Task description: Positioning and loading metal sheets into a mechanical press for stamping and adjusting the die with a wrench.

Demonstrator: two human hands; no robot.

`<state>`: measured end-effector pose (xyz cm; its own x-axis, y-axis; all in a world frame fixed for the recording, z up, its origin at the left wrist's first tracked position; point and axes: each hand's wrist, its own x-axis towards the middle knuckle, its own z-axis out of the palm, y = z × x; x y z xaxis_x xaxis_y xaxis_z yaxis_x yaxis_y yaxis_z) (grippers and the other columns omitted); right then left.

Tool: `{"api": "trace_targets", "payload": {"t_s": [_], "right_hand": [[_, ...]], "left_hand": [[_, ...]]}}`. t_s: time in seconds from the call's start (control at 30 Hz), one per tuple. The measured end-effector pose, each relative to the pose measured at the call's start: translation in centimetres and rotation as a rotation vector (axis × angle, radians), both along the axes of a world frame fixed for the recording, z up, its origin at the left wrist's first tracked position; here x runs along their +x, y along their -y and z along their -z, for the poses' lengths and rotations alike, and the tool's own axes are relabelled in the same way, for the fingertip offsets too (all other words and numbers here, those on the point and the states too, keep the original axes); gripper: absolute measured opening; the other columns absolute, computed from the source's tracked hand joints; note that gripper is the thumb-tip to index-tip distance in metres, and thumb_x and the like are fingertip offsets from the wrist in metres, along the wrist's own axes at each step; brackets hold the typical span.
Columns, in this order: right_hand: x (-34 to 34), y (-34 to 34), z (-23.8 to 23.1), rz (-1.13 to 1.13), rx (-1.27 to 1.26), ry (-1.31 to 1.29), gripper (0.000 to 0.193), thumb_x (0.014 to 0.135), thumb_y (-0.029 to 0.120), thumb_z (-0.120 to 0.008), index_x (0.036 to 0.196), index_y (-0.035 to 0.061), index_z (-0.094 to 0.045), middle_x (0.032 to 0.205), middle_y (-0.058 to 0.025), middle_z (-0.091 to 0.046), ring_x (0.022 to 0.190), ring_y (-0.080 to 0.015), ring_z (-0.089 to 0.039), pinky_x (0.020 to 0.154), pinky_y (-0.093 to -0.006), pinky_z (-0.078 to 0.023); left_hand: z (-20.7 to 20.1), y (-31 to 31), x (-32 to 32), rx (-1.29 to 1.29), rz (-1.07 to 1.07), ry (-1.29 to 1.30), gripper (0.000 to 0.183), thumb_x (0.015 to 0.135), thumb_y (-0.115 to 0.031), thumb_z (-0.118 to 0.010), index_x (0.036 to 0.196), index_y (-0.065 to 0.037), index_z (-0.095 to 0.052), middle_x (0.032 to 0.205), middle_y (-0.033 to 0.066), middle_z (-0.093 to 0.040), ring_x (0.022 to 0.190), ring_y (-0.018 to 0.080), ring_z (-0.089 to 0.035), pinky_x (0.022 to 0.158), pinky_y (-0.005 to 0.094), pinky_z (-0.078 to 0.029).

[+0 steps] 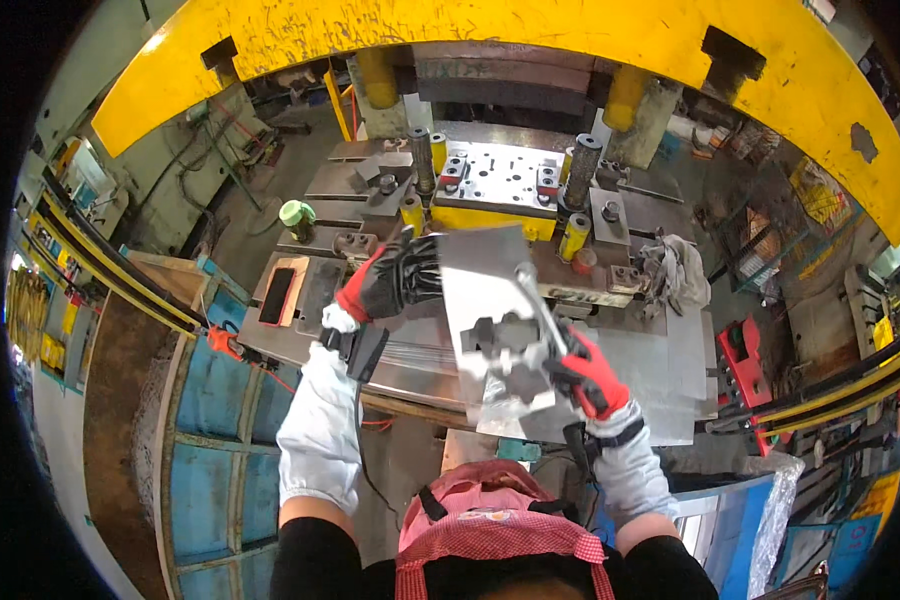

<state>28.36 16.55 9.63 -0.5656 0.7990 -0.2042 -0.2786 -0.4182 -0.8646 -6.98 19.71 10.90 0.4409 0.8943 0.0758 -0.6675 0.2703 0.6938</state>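
My left hand (400, 280), in a black and red glove, is closed on the left edge of a flat sheet metal plate (482, 270). The plate is raised and tilted over the bench, with an irregular cut-out in its lower half. My right hand (592, 380), in a similar glove, is wrapped round a slim grey metal tool (542, 308) with a thicker far end. That tool crosses the plate's right side; its exact kind is blurred. Beyond both hands sits a die block (500, 178) with a bright, hole-dotted top and a yellow base.
Dark guide posts (582, 172) flank the die. A yellow press beam (470, 25) arches overhead. On the left lie a phone (278, 295) and a green-capped bottle (296, 218). Grey rags (676, 275) are heaped at the right. More flat sheets (650, 385) lie on the bench.
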Motion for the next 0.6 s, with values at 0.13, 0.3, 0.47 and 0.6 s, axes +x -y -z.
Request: {"api": "trace_targets", "payload": {"t_s": [0.13,0.3,0.47,0.6], "right_hand": [[-4.1,-8.4,-0.4,0.067,0.081,-0.092,0.04,0.082,0.012,-0.056,0.121,0.0086,-0.046,0.081,0.0005,-0.058,0.062,-0.006,-0.052,0.052,-0.0183,-0.04],[-6.9,-18.2,2.8,0.028,0.516,0.036,0.014,0.084,0.018,-0.057,0.094,0.0079,-0.058,0.079,0.0001,-0.057,0.074,-0.0081,-0.053,0.068,-0.0218,-0.043],[-6.9,-21.4,4.1,-0.08,0.414,0.146,0.018,0.082,0.02,-0.059,0.094,0.0063,-0.058,0.082,0.0009,-0.058,0.074,-0.0074,-0.053,0.068,-0.0228,-0.043],[-6.5,-20.6,3.1,0.133,0.329,0.237,0.02,0.073,0.017,-0.068,0.085,0.0048,-0.059,0.065,0.0031,-0.054,0.054,-0.0067,-0.047,0.048,-0.024,-0.038]], "left_hand": [[5.8,2.0,1.3,-0.066,0.026,0.107,0.055,0.091,-0.048,-0.032,0.132,-0.012,-0.035,0.128,0.0136,-0.045,0.113,0.032,-0.048,0.092,0.0509,-0.04],[7.1,-0.3,9.1,-0.248,-0.073,0.146,0.05,0.093,-0.039,-0.034,0.125,-0.001,-0.042,0.118,0.0134,-0.054,0.102,0.0278,-0.056,0.088,0.0407,-0.046],[8.7,-4.0,10.1,-0.146,-0.24,0.449,0.043,0.095,-0.035,-0.033,0.118,-0.001,-0.045,0.102,0.0217,-0.059,0.092,0.0336,-0.06,0.082,0.0426,-0.051],[6.8,-4.8,12.1,-0.308,-0.43,0.285,0.038,0.095,-0.031,-0.033,0.113,0.001,-0.046,0.093,0.0254,-0.059,0.087,0.0357,-0.061,0.079,0.0441,-0.052]]}}
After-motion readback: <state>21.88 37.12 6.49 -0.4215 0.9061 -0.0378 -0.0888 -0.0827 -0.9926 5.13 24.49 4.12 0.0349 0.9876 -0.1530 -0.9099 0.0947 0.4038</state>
